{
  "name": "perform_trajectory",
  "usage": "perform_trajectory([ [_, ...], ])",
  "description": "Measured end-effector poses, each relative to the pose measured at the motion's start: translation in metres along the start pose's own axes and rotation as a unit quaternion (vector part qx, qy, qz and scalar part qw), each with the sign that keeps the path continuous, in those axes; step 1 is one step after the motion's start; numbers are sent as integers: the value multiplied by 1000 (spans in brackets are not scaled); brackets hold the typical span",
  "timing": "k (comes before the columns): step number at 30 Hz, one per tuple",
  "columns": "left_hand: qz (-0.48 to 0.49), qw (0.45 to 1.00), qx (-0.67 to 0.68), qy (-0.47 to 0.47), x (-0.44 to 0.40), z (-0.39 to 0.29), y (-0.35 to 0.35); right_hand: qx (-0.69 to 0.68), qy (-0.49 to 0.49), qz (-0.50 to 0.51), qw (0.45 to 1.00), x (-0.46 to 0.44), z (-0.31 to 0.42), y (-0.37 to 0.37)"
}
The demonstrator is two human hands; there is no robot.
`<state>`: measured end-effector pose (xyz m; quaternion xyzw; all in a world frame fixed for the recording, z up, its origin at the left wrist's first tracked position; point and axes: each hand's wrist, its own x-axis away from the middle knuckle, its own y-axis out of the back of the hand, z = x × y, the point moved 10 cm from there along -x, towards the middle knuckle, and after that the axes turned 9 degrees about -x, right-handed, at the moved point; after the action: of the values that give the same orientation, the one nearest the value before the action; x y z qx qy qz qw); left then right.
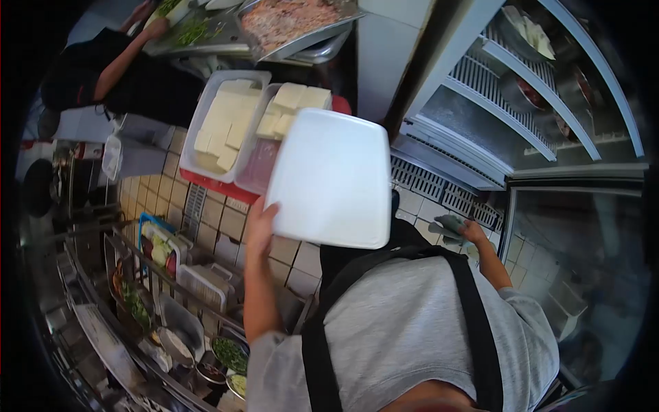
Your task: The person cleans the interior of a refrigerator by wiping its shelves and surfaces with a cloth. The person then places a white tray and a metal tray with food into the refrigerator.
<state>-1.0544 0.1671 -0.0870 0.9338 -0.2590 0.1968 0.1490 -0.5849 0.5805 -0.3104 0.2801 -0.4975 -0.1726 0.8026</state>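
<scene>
My left hand (261, 230) grips the lower left edge of a white rectangular lid (333, 178), its thumb on top. The lid partly covers a tub (255, 165) with pale blocks (300, 97) in it. Beside that, on the left, stands another white tub (187, 159) holding more pale blocks (226, 122). Both tubs rest on something red (218, 185). Out to the right, my right hand (473, 232) is closed round a grey-green cloth (449, 226), near the glass door.
An open fridge (480, 89) with wire shelves and bowls stands at the upper right, its glass door (570, 261) below. A co-worker (117, 75) works at the counter by a tray of meat (288, 24). At the lower left is a rack (165, 275) of food containers.
</scene>
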Motion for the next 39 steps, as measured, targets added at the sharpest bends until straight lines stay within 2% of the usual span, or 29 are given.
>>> perform_trajectory([
  [1, 40, 995, -86, -7, -23, 17, -17, -8, -4, 4, 1000, 4, -8, -1],
  [4, 114, 970, -215, -10, -65, 13, -85, -37, -20, -11, 999, 17, -35, -6],
  [8, 116, 948, -289, -57, -91, -54, -147, -49, -62, 11, 997, 34, -84, -7],
  [10, 88, 942, -314, -84, -134, -66, -161, -64, -33, -43, 997, 44, -100, -1],
  [12, 40, 956, -264, -124, -150, -98, -173, -49, -14, -79, 996, 48, -119, 5],
  [14, 8, 992, -64, -104, -158, -101, -174, -90, -78, -52, 991, 55, -135, 11],
  [15, 42, 991, -90, -94, -164, -94, -172, -119, -95, -47, 987, 56, -150, 9],
  [16, 31, 972, -205, -107, -145, -104, -169, -150, -113, -43, 981, 56, -167, 5],
  [17, 3, 924, -323, -204, -130, -116, -172, -180, -60, -103, 976, 39, -213, -8],
  [18, 10, 904, -370, -213, -142, -87, -168, -177, -72, -88, 978, 42, -231, -17],
  [20, 40, 907, -385, -167, -143, -51, -175, -171, -93, -59, 979, 44, -257, -17],
  [21, 64, 927, -352, -112, -127, -39, -181, -129, -128, 3, 983, 66, -230, 2],
  [24, 138, 960, -241, 45, -93, 15, -198, -434, -145, -30, 889, 69, -269, -15],
  [26, 222, 962, -115, 112, -74, 40, -216, -484, -129, -3, 866, 70, -232, -7],
  [28, 218, 964, 37, 145, -66, 56, -246, -484, -101, 29, 869, 62, -222, -20],
  [30, 264, 951, 65, 147, -70, 70, -286, -435, -116, 92, 888, 53, -240, -51],
  [31, 276, 949, 80, 130, -82, 81, -311, -452, -102, 83, 882, 50, -242, -59],
  [32, 285, 943, 110, 131, -97, 98, -339, -350, -106, 43, 930, 55, -233, -41],
  [34, 282, 938, 168, 115, -128, 106, -402, -274, -97, 10, 957, 58, -225, -31],
  [37, 214, 951, 206, 92, -183, 106, -484, -159, -61, 0, 985, 65, -204, -17],
  [38, 230, 962, 128, 78, -208, 115, -503, -200, -75, 0, 977, 65, -215, -27],
  [39, 187, 971, 131, 70, -226, 109, -522, -210, -87, 11, 974, 69, -203, -15],
])
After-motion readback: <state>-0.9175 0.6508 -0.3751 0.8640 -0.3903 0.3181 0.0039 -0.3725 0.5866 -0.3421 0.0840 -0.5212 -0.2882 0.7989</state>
